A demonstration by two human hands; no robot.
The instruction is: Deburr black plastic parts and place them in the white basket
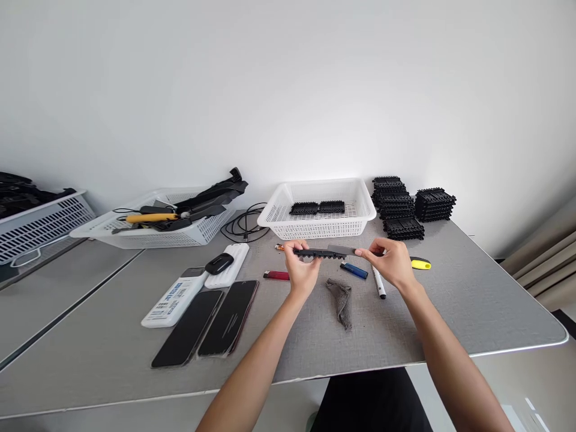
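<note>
My left hand (302, 270) is closed on one end of a black plastic part (317, 254) with a toothed lower edge, held level above the table. Between the thumb and fingers of my right hand (391, 261) is a flat grey blade (342, 249); its tip meets or overlaps the top of the black part. A yellow-and-black handle end (420, 263) shows just beyond my right hand; whether it joins the blade is hidden. Below the hands lie a crumpled grey cloth (341, 303), a blue lighter (354, 270), a red lighter (276, 275) and a white marker (378, 282).
A white basket (315, 230) holds two similar black parts (332, 207). Stacks of them (435, 204) stand at the right by the wall. Leftward are phones (229, 318), power banks (168, 303), a black mouse (219, 263), a coiled cable (243, 225) and a tool basket (180, 237).
</note>
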